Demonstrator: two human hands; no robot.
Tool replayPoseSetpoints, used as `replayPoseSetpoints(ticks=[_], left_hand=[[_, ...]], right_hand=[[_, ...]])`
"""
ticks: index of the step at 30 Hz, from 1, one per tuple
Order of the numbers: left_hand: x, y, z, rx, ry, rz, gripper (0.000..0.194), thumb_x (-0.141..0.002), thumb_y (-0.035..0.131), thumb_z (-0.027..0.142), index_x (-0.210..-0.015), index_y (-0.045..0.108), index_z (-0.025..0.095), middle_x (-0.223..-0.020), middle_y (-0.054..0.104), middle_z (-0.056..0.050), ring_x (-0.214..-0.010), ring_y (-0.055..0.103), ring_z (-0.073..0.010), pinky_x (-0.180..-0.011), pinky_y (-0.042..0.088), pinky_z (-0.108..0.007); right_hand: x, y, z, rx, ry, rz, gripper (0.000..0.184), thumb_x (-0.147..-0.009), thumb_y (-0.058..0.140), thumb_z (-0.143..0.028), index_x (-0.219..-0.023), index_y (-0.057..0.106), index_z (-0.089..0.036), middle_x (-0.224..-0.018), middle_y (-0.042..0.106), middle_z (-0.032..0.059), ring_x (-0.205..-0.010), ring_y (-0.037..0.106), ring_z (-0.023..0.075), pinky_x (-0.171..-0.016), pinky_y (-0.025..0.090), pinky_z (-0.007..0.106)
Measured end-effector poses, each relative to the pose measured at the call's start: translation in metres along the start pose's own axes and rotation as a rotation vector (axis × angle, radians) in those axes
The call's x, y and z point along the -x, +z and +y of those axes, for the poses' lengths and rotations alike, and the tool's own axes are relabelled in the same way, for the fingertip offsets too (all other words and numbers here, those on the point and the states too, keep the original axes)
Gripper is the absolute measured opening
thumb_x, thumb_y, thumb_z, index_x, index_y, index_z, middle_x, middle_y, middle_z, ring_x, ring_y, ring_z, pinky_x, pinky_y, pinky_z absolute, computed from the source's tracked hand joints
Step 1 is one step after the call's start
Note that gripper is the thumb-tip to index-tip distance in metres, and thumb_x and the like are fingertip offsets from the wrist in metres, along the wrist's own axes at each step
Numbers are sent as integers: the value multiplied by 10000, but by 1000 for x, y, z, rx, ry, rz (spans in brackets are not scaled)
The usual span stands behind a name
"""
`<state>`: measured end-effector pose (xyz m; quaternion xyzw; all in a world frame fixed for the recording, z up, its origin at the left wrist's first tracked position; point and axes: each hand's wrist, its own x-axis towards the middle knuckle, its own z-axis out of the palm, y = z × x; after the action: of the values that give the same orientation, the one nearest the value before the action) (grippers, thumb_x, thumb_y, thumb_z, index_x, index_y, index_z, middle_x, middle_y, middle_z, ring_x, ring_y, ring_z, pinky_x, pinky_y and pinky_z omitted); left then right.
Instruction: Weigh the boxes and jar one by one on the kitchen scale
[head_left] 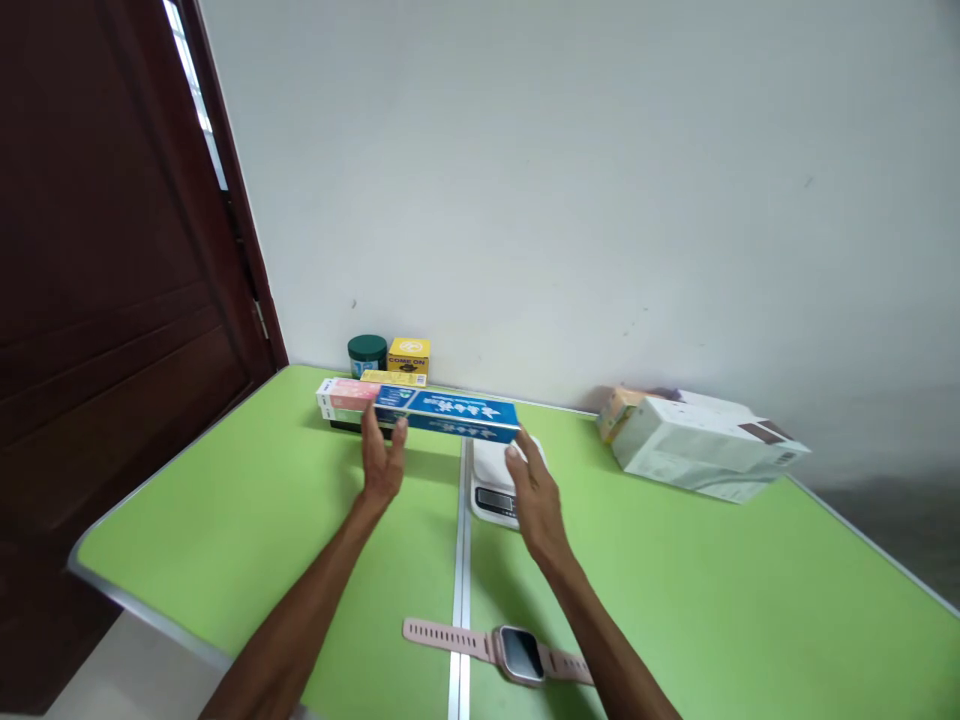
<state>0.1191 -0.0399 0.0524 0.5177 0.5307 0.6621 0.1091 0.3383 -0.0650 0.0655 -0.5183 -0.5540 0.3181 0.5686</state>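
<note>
A long blue box [450,413] is held level between my two hands, just above a white kitchen scale [495,480] on the green table [247,500]. My left hand [382,460] grips the box's left end with its fingers up along the side. My right hand [534,490] grips the right end, over the scale's platform. The scale's display faces me.
Behind the blue box lie a pink-and-white box [341,398] and a yellow box [393,379]; a green-lidded jar [367,354] and a yellow carton [409,356] stand by the wall. White and orange packages [697,440] lie at right. A pink smartwatch [502,650] lies near me. A dark door [112,300] is left.
</note>
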Motion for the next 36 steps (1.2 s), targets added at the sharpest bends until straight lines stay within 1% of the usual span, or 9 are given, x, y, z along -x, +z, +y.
replayPoseSetpoints(ticks=[4, 9, 13, 17, 21, 25, 27, 32, 36], left_hand=[[-56, -49, -21, -90, -24, 127, 705, -972, 492, 667, -1473, 460, 171, -1541, 512, -204, -1475, 462, -325, -1258, 323, -491], [-105, -89, -49, -201, -80, 130, 625, -979, 495, 628, -1410, 501, 175, -1488, 561, -198, -1413, 516, -322, -1231, 359, -493], [-112, -94, -64, -248, -150, 45, 641, -980, 517, 602, -1451, 459, 171, -1521, 537, -189, -1434, 500, -317, -1242, 346, -488], [-112, -93, -68, -234, -168, 11, 687, -985, 502, 620, -1496, 419, 167, -1563, 502, -186, -1473, 466, -306, -1270, 309, -478], [-108, -95, -61, -247, -183, 26, 807, -988, 488, 621, -1586, 288, 118, -1665, 341, -235, -1563, 340, -321, -1303, 237, -482], [-81, -82, -41, -381, 20, 169, 922, -980, 495, 622, -1637, 145, 78, -1701, 210, -275, -1612, 194, -365, -1313, 154, -562], [-54, -64, -26, -400, 217, 100, 906, -978, 530, 597, -1649, 149, 122, -1713, 210, -243, -1619, 170, -355, -1322, 126, -558], [33, 7, 22, -227, 428, -366, 814, -1000, 569, 479, -1662, 180, 209, -1699, 292, -196, -1599, 257, -334, -1319, 198, -533], [101, 80, 61, -8, 278, -771, 777, -997, 562, 512, -1655, 246, 247, -1693, 344, -153, -1589, 303, -308, -1324, 225, -497]], right_hand=[[-26, 73, -29, -64, -95, -160, 816, -921, 487, -772, -1508, 571, -211, -1601, 514, 134, -1526, 406, 335, -1265, 274, 549], [-46, 138, -37, -76, -132, -218, 858, -947, 411, -772, -1500, 561, -134, -1596, 511, 169, -1504, 426, 329, -1262, 284, 508], [-52, 155, -24, -48, -117, -227, 870, -944, 440, -765, -1536, 509, -132, -1599, 507, 154, -1502, 420, 354, -1256, 290, 536], [-53, 156, -19, -30, -142, -224, 748, -958, 453, -723, -1526, 533, -243, -1566, 548, 94, -1490, 449, 355, -1238, 343, 560], [-50, 149, -19, -13, -160, -201, 720, -959, 466, -700, -1484, 585, -223, -1536, 574, 121, -1499, 446, 384, -1216, 379, 617], [-40, 111, -6, 40, -201, -136, 713, -955, 519, -672, -1500, 567, -215, -1527, 587, 136, -1437, 529, 370, -1153, 473, 568], [-36, 74, 9, 90, -223, -54, 685, -953, 530, -654, -1467, 590, -205, -1500, 609, 146, -1383, 574, 349, -1125, 500, 540], [-29, -68, 69, 198, -142, 264, 738, -916, 475, -704, -1332, 631, -114, -1393, 624, 254, -1293, 568, 389, -1071, 472, 635], [-27, -175, 122, 430, 20, 564, 823, -880, 391, -773, -1274, 642, -94, -1261, 656, 267, -1227, 559, 417, -1097, 394, 669]])
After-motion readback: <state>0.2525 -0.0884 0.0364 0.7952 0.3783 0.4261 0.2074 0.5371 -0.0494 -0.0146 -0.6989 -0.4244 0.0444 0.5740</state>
